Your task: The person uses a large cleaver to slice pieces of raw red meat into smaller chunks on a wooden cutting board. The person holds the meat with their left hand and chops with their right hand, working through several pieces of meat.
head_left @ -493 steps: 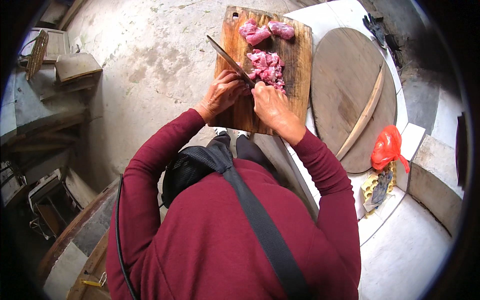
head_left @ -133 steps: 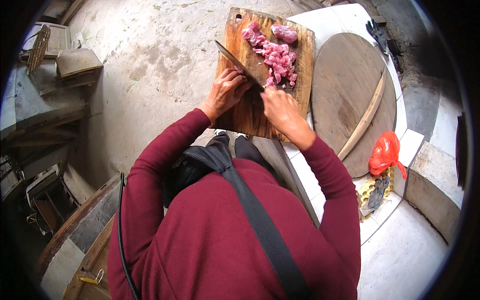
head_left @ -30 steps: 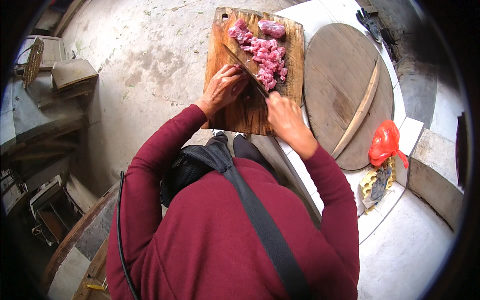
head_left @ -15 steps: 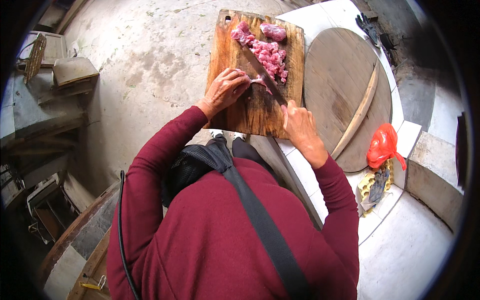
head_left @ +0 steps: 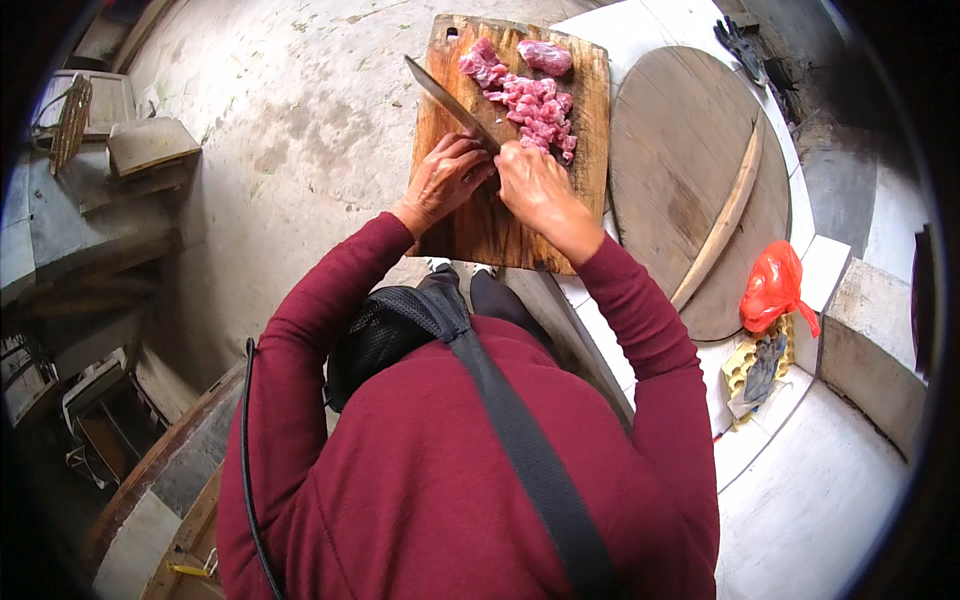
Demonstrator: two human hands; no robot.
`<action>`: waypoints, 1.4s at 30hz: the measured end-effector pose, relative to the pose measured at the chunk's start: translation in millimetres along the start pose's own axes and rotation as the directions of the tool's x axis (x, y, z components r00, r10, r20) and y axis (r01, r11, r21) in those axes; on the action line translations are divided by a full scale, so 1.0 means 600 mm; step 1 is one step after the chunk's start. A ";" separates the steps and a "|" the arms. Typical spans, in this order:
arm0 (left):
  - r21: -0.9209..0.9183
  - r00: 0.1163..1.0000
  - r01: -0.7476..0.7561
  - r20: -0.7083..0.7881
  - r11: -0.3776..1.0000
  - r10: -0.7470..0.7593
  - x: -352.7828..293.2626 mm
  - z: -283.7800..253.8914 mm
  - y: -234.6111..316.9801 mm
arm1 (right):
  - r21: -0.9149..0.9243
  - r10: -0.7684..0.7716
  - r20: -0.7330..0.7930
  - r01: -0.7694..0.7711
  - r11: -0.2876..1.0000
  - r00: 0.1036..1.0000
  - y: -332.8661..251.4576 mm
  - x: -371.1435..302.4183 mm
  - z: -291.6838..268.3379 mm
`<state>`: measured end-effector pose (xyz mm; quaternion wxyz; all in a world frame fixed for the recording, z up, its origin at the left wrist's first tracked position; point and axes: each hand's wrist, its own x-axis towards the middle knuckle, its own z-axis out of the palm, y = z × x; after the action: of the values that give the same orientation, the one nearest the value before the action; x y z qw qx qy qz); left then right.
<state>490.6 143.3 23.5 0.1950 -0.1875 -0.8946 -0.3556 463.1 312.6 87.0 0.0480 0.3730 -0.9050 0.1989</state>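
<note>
My right hand (head_left: 540, 190) is closed round the handle of a kitchen knife (head_left: 452, 105). Its long blade slants up and left across the wooden cutting board (head_left: 455, 235), the tip near the board's left edge. Close beside it, my left hand (head_left: 445, 183) is bent with curled fingers on a piece of meat, which the two hands now mostly hide. Beyond the hands lies a pile of cut pink meat (head_left: 535, 108), with a larger uncut lump (head_left: 545, 57) at the far side of the board.
Right of the board, a round wooden lid (head_left: 650, 180) with a curved bar handle (head_left: 720, 220) lies on white tiles. A red plastic bag (head_left: 770, 285) sits by a yellow tray (head_left: 745, 370). A dark glove (head_left: 740, 50) rests at the far right edge. Stone steps (head_left: 150, 145) stand left.
My right hand has moved left and away from me, up against my left hand. The knife has shifted left with it, off the meat pile. My left hand has stayed nearly in place.
</note>
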 end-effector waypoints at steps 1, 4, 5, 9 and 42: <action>-0.002 1.000 0.008 -0.018 1.000 -0.008 -0.001 -0.001 -0.005 | 0.001 -0.070 -0.099 0.070 0.998 0.993 -0.006 -0.006 -0.015; -0.013 0.997 0.049 -0.055 0.999 -0.050 -0.002 -0.001 -0.009 | -0.002 0.257 0.407 -0.280 0.960 0.877 0.019 -0.046 -0.067; -0.014 0.995 0.066 -0.070 0.998 -0.067 -0.004 -0.001 -0.011 | 0.018 0.294 0.427 -0.333 0.943 0.855 0.022 -0.054 -0.089; -0.032 0.997 0.005 -0.078 0.999 -0.007 -0.002 0.002 -0.016 | -0.120 0.340 0.299 -0.319 0.940 0.891 0.006 -0.093 -0.110; -0.063 0.999 -0.047 0.008 0.997 0.048 -0.005 -0.006 -0.018 | 0.048 0.171 0.216 -0.186 0.981 0.961 -0.021 -0.016 -0.028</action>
<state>488.6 133.0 18.5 0.1931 -0.2167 -0.8791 -0.3780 477.5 317.4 104.4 -0.0791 0.3103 -0.9276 0.1925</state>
